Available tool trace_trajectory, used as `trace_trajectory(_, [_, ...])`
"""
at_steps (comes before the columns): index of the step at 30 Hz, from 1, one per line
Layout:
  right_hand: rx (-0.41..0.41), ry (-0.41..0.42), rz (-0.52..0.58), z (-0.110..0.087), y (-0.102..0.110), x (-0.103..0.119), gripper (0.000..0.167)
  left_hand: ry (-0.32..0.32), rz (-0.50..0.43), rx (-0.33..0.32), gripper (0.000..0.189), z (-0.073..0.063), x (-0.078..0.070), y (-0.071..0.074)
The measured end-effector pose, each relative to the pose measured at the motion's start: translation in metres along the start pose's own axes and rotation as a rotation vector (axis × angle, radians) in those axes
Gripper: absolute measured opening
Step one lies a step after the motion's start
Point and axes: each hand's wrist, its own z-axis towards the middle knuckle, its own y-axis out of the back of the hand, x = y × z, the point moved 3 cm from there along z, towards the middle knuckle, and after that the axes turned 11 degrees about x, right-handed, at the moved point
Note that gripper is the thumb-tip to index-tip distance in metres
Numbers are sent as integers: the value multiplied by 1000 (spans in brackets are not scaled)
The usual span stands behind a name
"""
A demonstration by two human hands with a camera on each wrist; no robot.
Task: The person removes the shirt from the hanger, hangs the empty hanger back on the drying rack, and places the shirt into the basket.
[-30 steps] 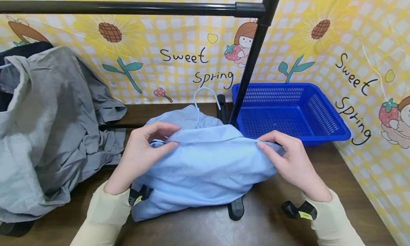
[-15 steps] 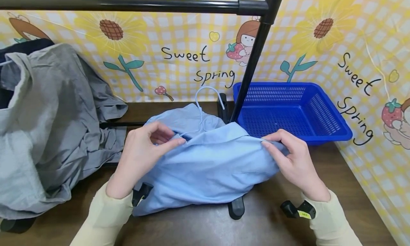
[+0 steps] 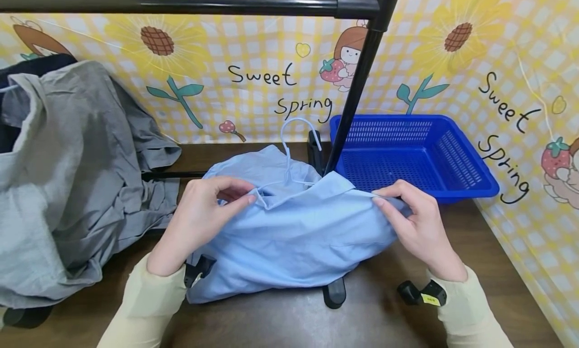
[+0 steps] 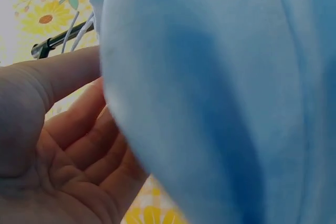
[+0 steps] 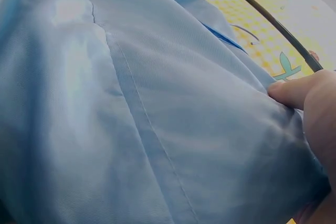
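A light blue collared shirt [image 3: 294, 242] lies bunched in front of me. A pale blue hanger [image 3: 287, 162] sits inside its neck, the hook standing up out of the collar [image 3: 332, 184]. My left hand [image 3: 199, 212] pinches the left side of the neck opening between thumb and fingers. On the other side, my right hand [image 3: 416, 222] pinches the shoulder seam, thumb in front. Cloth fills most of the left wrist view, where the left fingers [image 4: 89, 140] pass behind the shirt. The right thumb [image 5: 294, 90] presses on the fabric in the right wrist view.
A black clothes rack [image 3: 181, 4] spans the back, its post [image 3: 355, 94] rising behind the shirt and its foot [image 3: 334, 293] poking out below. Grey garments [image 3: 81, 177] hang at left. A blue plastic basket [image 3: 470, 177] stands back right, against a yellow checked backdrop [image 3: 253, 41].
My left hand has drawn the neck edge aside, so the collar gapes and more of the hanger shows. The hook has shifted slightly right. My right hand keeps its pinch, moving a little right.
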Motion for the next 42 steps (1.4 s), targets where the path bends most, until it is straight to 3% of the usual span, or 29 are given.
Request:
trace_trajectory(4, [-2,-1,8,0,0,-2,25,-68,37,-58,17,1,-5,0])
trace_trajectory(12, [-4,2,27,4,-5,-1,28,-133,85,-163,17,6,-15,-1])
trace_trajectory(22, [26,48,52,8,-17,-2,22,-183,70,-194,18,15,-30,-5])
trace_trajectory(27, [17,62,44,10,-17,1,29,-208,100,-226,19,13,-34,-3])
trace_trajectory(32, [0,74,20,11,-13,4,31,-231,161,-285,18,12,-34,3])
trace_trajectory(42, [-24,98,-20,12,-11,5,31,-188,172,-418,19,10,-19,18])
